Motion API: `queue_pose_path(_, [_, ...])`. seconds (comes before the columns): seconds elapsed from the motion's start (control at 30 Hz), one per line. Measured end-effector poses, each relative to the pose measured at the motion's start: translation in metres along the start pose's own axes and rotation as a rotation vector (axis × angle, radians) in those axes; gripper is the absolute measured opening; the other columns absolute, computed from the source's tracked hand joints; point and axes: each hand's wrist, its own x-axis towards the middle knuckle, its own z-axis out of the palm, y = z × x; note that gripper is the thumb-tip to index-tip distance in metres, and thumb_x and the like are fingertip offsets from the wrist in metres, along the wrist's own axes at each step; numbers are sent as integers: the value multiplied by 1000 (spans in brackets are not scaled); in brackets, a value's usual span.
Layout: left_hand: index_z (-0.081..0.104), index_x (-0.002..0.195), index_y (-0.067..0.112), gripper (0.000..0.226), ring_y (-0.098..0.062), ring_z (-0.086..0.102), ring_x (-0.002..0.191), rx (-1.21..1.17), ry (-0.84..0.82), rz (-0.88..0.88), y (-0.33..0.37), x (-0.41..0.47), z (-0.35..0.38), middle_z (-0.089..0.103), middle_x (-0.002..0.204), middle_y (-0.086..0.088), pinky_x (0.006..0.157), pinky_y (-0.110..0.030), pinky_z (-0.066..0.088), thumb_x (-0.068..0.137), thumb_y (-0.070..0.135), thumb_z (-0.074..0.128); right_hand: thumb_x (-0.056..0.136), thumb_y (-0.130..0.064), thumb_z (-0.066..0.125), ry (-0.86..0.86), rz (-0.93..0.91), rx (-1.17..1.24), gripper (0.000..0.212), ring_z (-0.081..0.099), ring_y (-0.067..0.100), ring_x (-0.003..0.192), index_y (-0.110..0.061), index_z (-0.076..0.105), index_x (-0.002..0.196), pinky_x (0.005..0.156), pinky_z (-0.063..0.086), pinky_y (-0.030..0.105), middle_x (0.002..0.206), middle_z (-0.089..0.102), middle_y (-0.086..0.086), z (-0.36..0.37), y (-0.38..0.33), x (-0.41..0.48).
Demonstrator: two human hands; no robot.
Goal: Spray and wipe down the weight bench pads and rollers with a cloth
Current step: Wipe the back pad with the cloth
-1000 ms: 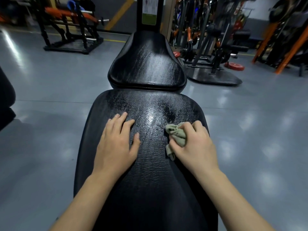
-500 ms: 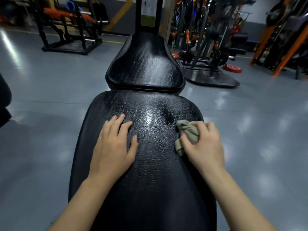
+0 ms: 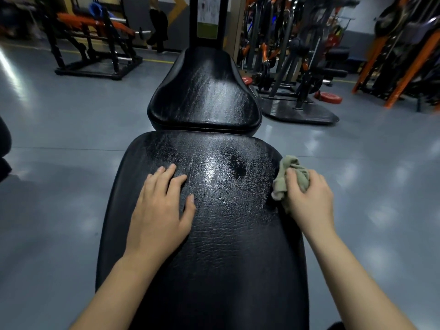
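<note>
The long black bench pad (image 3: 214,246) runs away from me, shiny and wet near its far end. Beyond it sits the smaller black seat pad (image 3: 204,96). My left hand (image 3: 159,210) rests flat on the long pad, fingers straight and spread. My right hand (image 3: 309,198) grips a crumpled grey-green cloth (image 3: 289,177) at the pad's right edge, pressing it against the leather. No spray bottle is in view.
A black upright post (image 3: 207,20) with a label rises behind the seat pad. Grey floor (image 3: 59,139) lies on both sides. A black and orange machine (image 3: 95,44) stands far left; racks, frames and a red weight plate (image 3: 329,97) crowd the far right.
My right hand has slid the cloth rightward from the middle of the pad to its right edge. The left hand has stayed flat in place.
</note>
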Motion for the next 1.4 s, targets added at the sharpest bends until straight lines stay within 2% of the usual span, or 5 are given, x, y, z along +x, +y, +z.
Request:
queue_pose_path(0.23, [60, 135, 7, 51, -29, 38, 145, -6, -10, -1, -1, -1, 0, 49, 151, -12, 123, -45, 26, 98, 40, 45, 92, -39, 62, -265, -512, -365, 80, 18, 34, 152, -4, 29, 156, 125, 18, 47, 163, 24, 19, 18, -20, -39])
queue_pose_path(0.53, [58, 137, 7, 53, -29, 35, 147, -15, -40, -7, -3, -1, 0, 47, 153, -12, 124, -46, 24, 98, 40, 44, 97, -38, 63, 45, -3, 160, 47, 58, 27, 120, -27, 43, 138, 92, 44, 34, 133, 61, 4, 0, -6, -4])
queue_pose_path(0.9, [58, 136, 6, 53, -31, 35, 147, -60, -30, -6, -1, 0, 2, 46, 153, -13, 124, -48, 24, 98, 40, 43, 79, -37, 75, -78, -315, -147, 37, 47, 18, 107, -35, 63, 114, 83, 47, 34, 110, 57, -5, 6, -23, -42])
queue_pose_path(1.13, [56, 139, 8, 57, -27, 29, 151, -97, -38, -34, 1, -3, 2, 42, 157, -11, 126, -49, 21, 99, 44, 37, 88, -31, 73, 46, -187, 3, 43, 45, 27, 132, -21, 62, 129, 109, 41, 40, 147, 49, 3, 2, -6, 3])
queue_pose_path(1.4, [56, 139, 8, 60, -28, 30, 150, -96, -50, -23, 0, -1, 1, 43, 157, -11, 126, -47, 19, 98, 46, 36, 85, -27, 73, -160, -402, -101, 32, 58, 23, 105, -34, 68, 115, 87, 51, 42, 110, 63, -7, 0, -17, -44])
